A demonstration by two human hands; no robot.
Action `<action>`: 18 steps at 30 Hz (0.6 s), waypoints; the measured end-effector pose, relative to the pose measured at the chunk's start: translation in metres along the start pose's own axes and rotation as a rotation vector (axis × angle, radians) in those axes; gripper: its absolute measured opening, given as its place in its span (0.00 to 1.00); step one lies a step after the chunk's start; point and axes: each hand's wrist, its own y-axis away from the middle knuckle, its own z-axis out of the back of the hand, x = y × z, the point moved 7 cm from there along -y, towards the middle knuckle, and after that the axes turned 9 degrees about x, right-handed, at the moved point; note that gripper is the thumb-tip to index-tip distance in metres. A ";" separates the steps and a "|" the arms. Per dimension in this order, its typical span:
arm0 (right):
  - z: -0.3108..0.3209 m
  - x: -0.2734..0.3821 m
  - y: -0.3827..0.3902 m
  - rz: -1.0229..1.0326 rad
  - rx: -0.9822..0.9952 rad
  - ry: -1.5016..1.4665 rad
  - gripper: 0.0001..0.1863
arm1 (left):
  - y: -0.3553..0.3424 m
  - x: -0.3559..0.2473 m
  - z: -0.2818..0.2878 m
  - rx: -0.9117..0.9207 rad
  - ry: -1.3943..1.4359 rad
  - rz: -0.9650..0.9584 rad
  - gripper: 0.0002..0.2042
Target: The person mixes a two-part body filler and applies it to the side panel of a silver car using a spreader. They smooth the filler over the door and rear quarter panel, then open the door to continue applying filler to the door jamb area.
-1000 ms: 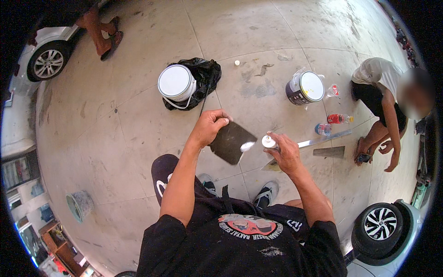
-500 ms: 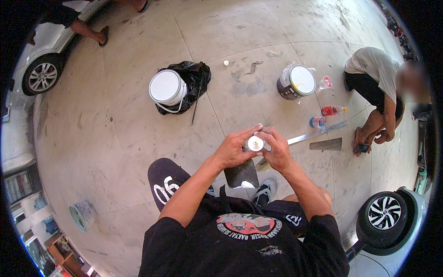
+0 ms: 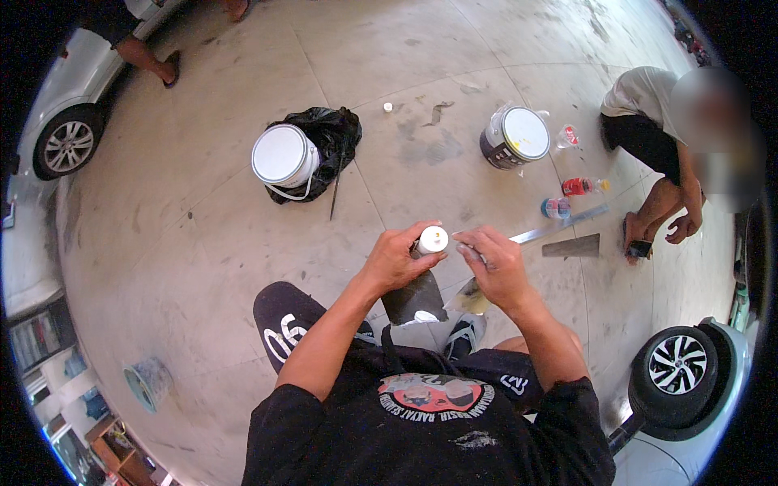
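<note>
My left hand (image 3: 395, 261) is closed around a white tube (image 3: 434, 238) with a small yellowish spot at the middle of its round end. Just below that hand is a dark flat plate (image 3: 412, 298) with a dab of white paste (image 3: 423, 317) near its lower edge. How the plate is held is hidden. Beside the tube but apart from it, my right hand (image 3: 496, 267) has bent fingers with whitish smears. From under its palm a yellowish, see-through putty spreader (image 3: 471, 298) sticks out. Whether the right fingertips pinch something small cannot be made out.
A white-lidded bucket (image 3: 281, 159) stands by a black plastic bag (image 3: 339, 138). Right of it are a second bucket (image 3: 525, 134), a red bottle (image 3: 580, 187), a blue-labelled cup (image 3: 556, 208), a metal straightedge (image 3: 567, 223) and a grey flat piece (image 3: 571, 245). A person (image 3: 648, 121) crouches at right.
My hands have come apart: the right hand has drawn away from the tube to the right with the spreader. The left hand, tube and plate have shifted slightly left.
</note>
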 end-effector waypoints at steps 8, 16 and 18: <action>-0.014 -0.003 -0.002 -0.027 0.051 0.071 0.11 | -0.001 0.000 -0.005 -0.004 -0.070 -0.024 0.24; -0.022 -0.005 0.000 -0.005 0.072 0.191 0.11 | 0.001 -0.003 -0.006 -0.072 -0.222 -0.074 0.24; -0.025 -0.006 0.001 -0.017 0.062 0.188 0.10 | 0.003 -0.001 -0.007 -0.087 -0.261 -0.072 0.24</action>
